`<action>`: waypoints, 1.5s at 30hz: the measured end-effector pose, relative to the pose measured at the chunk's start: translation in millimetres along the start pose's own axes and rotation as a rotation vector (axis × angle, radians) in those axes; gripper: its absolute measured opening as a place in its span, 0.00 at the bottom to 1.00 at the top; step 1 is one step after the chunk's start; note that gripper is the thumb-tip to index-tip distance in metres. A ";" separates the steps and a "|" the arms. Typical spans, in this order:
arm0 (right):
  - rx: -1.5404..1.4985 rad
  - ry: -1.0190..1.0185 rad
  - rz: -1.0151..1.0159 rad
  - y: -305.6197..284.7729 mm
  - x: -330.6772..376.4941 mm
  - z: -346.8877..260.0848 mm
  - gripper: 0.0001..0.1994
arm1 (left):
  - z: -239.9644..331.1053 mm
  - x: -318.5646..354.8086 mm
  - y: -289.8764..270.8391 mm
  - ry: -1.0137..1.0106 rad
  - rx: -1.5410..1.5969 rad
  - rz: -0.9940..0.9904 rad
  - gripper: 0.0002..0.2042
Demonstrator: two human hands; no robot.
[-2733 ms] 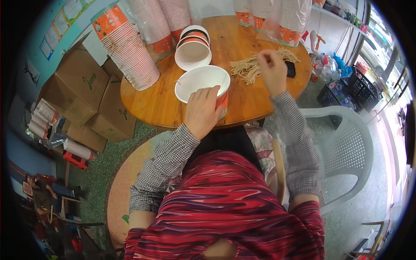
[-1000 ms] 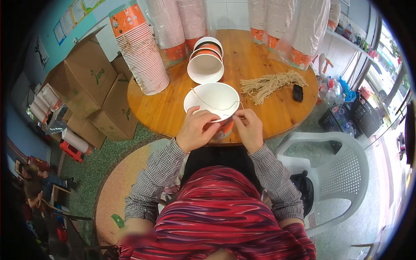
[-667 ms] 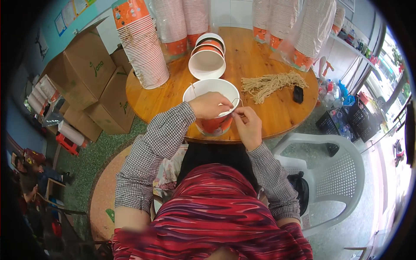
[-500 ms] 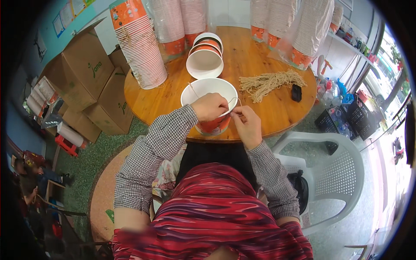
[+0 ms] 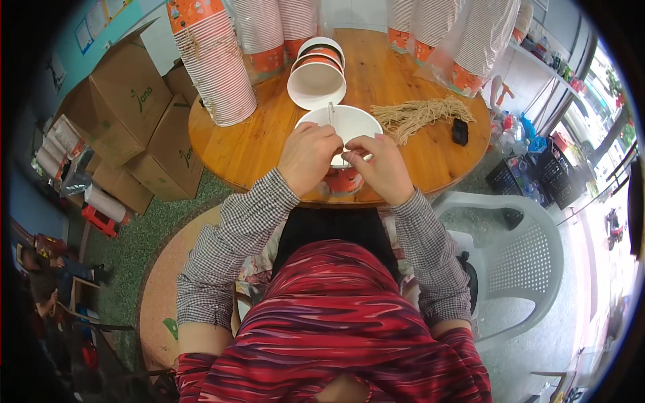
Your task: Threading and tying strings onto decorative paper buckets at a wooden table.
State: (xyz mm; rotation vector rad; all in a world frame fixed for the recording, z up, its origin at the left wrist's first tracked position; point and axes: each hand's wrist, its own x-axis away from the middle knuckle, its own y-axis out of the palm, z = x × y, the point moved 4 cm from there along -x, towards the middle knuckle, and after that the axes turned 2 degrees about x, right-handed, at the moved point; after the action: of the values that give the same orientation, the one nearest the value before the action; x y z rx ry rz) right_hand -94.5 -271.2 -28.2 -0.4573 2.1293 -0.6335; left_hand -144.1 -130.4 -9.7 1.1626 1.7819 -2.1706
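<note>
A white-lined paper bucket (image 5: pixel 361 123) with an orange printed outside stands upright at the table's near edge. Both hands meet at its near rim. My left hand (image 5: pixel 308 156) is closed with its fingertips pinched on a thin cord (image 5: pixel 330 113), part of which shows at the bucket's far rim. From the other side, my right hand (image 5: pixel 384 166) pinches the cord too, its fingertips almost touching the left ones. The fingers hide most of the cord between them. Just beyond lie several nested paper buckets (image 5: pixel 316 86) on their side, mouths toward me.
On the round wooden table (image 5: pixel 269 151), a bundle of beige cords (image 5: pixel 424 115) lies at right beside a small black object (image 5: pixel 460 131). A tall bucket stack (image 5: pixel 218 74) stands at left; bagged stacks (image 5: pixel 463 47) stand behind. Cardboard boxes (image 5: pixel 124 101) and a plastic chair (image 5: pixel 524 262) flank me.
The bucket has turned, bringing the cord's visible part to the far rim. My left hand has come back from inside the bucket to the near rim, and both hands are closer together.
</note>
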 end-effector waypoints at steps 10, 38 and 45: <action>-0.214 0.132 -0.012 8.8 1.0 -5.6 0.06 | -2.3 21.5 1.2 -0.358 0.509 0.377 0.06; -0.100 -0.225 0.101 -12.5 -13.0 -25.2 0.07 | -25.0 15.9 9.6 -0.729 0.904 -0.102 0.09; -0.307 -0.070 -0.009 -3.7 -26.6 -1.7 0.07 | -19.0 13.8 7.6 -0.667 1.065 -0.200 0.10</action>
State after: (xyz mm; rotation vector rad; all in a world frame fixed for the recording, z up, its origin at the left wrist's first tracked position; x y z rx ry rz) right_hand -80.2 -259.8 -8.5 -0.6467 2.1657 -0.2893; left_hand -140.7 -111.0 -24.6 0.1792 0.4363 -3.1733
